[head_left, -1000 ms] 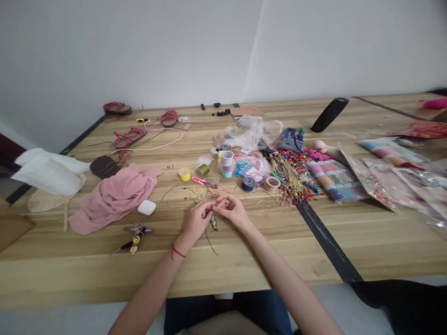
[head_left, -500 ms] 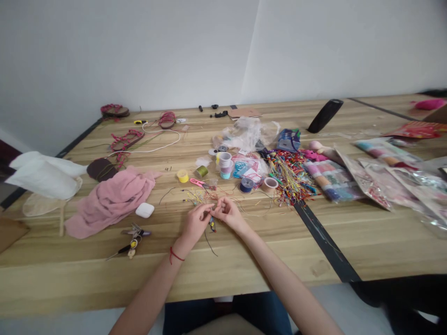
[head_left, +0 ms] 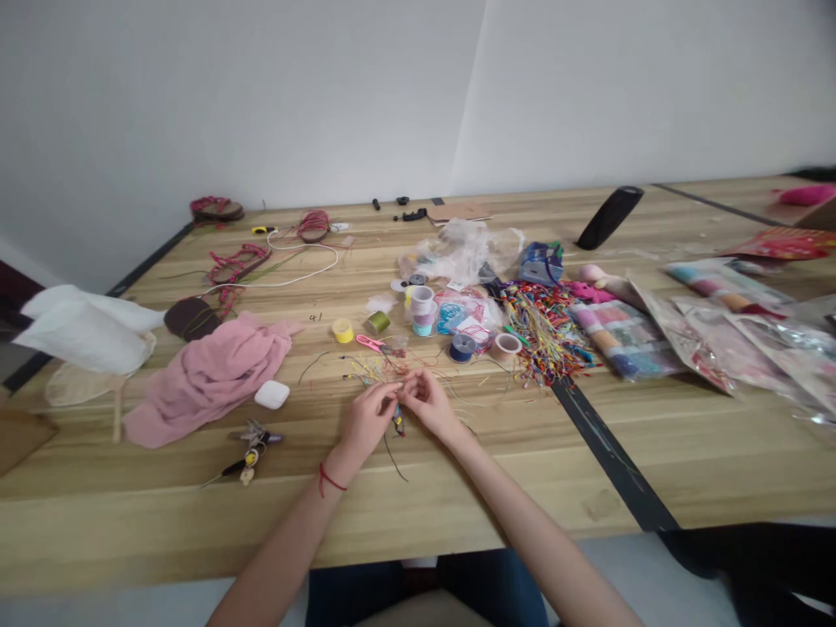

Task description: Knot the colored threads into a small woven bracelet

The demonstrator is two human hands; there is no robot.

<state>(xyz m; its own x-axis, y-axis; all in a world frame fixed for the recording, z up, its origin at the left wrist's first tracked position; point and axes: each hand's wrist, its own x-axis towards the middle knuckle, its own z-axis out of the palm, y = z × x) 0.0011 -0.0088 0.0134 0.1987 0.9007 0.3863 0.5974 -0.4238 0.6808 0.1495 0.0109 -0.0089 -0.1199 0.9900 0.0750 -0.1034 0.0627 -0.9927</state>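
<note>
My left hand [head_left: 366, 420] and my right hand [head_left: 428, 401] meet at the middle of the wooden table [head_left: 457, 488], fingertips pinched together on a small multicoloured cord piece [head_left: 398, 421] that hangs down between them. A dark thread end [head_left: 394, 460] trails from it toward me. A red string is tied round my left wrist [head_left: 330, 478]. Loose coloured threads [head_left: 372, 366] lie just beyond my fingers.
Thread spools [head_left: 423, 309], a yellow tape roll [head_left: 342, 329] and a heap of coloured cords [head_left: 545, 326] sit behind my hands. A pink cloth [head_left: 209, 373], white earbud case [head_left: 273, 394] and keys [head_left: 248, 444] lie left. Bead packets [head_left: 692, 331] lie right.
Both hands stay pinched on the cord piece with only small finger movements. The view has shifted slightly.
</note>
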